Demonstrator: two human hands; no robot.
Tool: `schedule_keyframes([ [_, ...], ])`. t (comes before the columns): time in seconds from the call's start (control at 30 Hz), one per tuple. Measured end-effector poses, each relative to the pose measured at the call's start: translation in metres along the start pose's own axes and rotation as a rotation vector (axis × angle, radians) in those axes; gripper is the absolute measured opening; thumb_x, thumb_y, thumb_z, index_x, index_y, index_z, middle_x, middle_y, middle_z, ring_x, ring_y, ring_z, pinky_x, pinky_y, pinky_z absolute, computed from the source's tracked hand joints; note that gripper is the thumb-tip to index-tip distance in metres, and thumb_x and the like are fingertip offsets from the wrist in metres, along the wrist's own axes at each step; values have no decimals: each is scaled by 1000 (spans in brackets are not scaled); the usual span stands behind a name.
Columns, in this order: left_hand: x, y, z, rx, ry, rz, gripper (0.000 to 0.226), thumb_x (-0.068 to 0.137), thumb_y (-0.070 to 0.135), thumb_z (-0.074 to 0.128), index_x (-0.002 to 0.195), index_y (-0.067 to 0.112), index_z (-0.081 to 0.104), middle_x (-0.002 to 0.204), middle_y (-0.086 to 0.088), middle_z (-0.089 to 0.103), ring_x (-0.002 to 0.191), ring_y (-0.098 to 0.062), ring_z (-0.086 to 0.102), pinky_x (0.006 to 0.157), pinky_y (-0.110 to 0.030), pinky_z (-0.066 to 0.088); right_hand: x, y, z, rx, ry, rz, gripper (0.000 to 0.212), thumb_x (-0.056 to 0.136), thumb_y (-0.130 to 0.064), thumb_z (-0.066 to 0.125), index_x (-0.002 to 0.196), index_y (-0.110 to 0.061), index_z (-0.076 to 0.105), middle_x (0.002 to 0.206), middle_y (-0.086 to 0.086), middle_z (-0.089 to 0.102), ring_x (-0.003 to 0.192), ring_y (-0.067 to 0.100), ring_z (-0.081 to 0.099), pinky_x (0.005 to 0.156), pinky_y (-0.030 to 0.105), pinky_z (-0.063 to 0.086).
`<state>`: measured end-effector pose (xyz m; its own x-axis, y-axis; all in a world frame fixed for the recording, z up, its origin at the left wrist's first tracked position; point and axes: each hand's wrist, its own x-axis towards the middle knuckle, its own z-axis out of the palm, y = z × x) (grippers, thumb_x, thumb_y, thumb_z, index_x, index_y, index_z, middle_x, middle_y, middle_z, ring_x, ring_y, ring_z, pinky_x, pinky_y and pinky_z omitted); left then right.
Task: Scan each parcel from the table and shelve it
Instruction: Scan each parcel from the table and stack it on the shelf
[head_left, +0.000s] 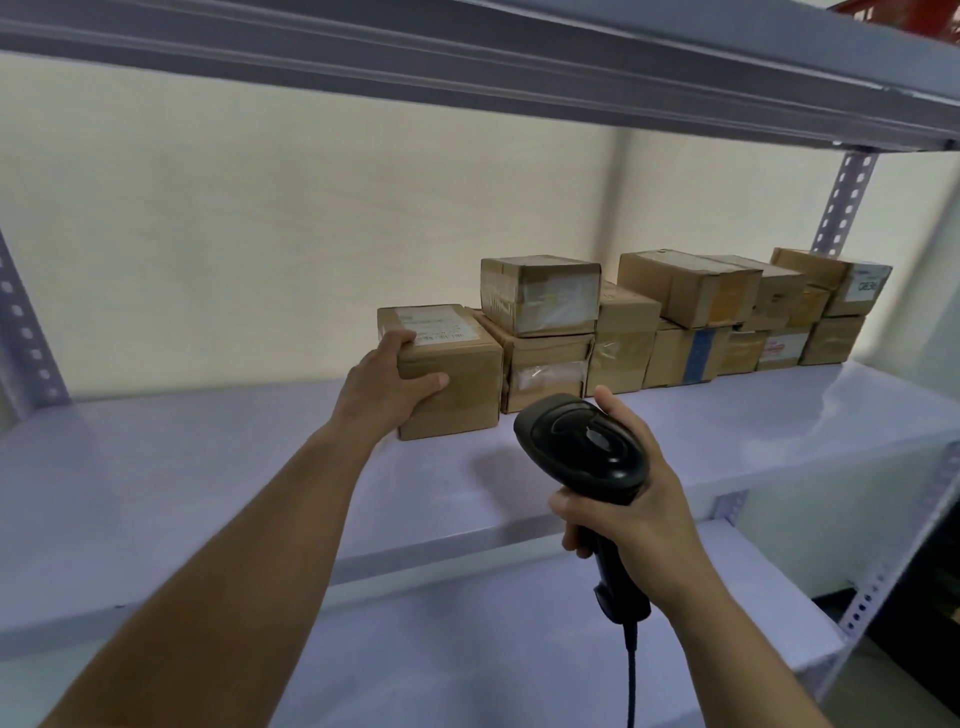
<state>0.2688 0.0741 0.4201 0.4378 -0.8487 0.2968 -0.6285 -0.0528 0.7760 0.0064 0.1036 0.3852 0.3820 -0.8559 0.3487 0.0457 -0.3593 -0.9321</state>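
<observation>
Head view: left hand (392, 384) grasps the parcel (457, 374) at its left end, fingers over the top edge, thumb on the front face. The parcel looks set down on the shelf (208, 467), its far side against the stacked boxes (675, 322) to the right of the hand. Right hand (634, 499) is wrapped round the scanner (582, 441) handle, head pointing at the shelf, just right of the parcel.

Progress, my read: a full row is shelved and this one is at the release step. The table is out of view, so I can't tell how many are left.

Room: bare shelf left of the left hand out to the upright post (26, 332). Ample headroom under the upper shelf (467, 78). The front lip runs under the left forearm. The cable (630, 675) hangs below the right hand.
</observation>
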Motion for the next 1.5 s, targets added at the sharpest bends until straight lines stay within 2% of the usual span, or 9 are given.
schedule_keyframes([
  [0.27,12,-2,8,37,15,20,65,84,40,69,139,27,38,134,-4,52,115,-26,51,95,-37,43,8,3,-6,-19,21,-26,91,74,13,73,131,-51,43,120,2,59,57,28,64,55,30,55],
  [0.37,9,-3,9,8,35,5,81,83,39,71,147,31,23,141,-4,48,122,-28,49,100,-41,42,5,3,-11,-17,15,-23,91,74,13,73,132,-51,43,119,7,59,56,27,63,54,29,54],
  [0.53,-13,12,17,58,185,51,103,80,42,72,153,32,0,160,-1,17,143,-27,23,112,-46,30,-8,-1,-27,-17,10,-22,91,74,12,73,137,-46,42,120,10,59,55,27,62,53,29,53],
  [0.63,-37,30,28,81,285,134,86,85,40,68,152,27,16,161,2,13,145,-22,16,111,-42,28,-20,-3,-41,-21,9,-30,91,74,12,73,135,-48,41,119,10,60,56,27,63,53,29,54],
  [0.8,-98,57,72,5,367,331,47,85,25,70,128,16,52,130,-3,52,119,-22,48,90,-32,43,-54,-5,-78,-14,22,-17,91,75,11,74,133,-51,41,122,6,60,56,26,63,55,34,55],
  [0.97,-164,69,146,-14,247,290,38,85,21,71,119,14,58,116,-3,57,103,-19,52,85,-36,45,-100,1,-128,-16,86,23,92,71,3,80,130,-56,42,120,3,62,55,27,63,55,38,55],
  [1.23,-241,111,261,-9,-64,288,42,86,27,70,124,16,56,124,-2,55,114,-22,50,96,-35,43,-190,12,-217,-25,254,131,90,68,1,80,132,-53,44,114,6,65,55,28,61,52,35,52],
  [1.33,-266,142,299,-22,-131,338,45,85,29,70,126,14,56,127,-3,55,117,-22,49,99,-36,41,-223,9,-257,-44,337,130,90,72,12,77,130,-49,44,112,5,64,52,24,59,49,34,51],
  [1.5,-310,196,356,-110,-205,384,43,84,27,72,122,13,57,124,-3,56,116,-22,49,98,-37,41,-276,5,-320,-79,444,150,92,68,6,82,131,-50,44,103,-4,68,52,23,59,47,33,51],
])
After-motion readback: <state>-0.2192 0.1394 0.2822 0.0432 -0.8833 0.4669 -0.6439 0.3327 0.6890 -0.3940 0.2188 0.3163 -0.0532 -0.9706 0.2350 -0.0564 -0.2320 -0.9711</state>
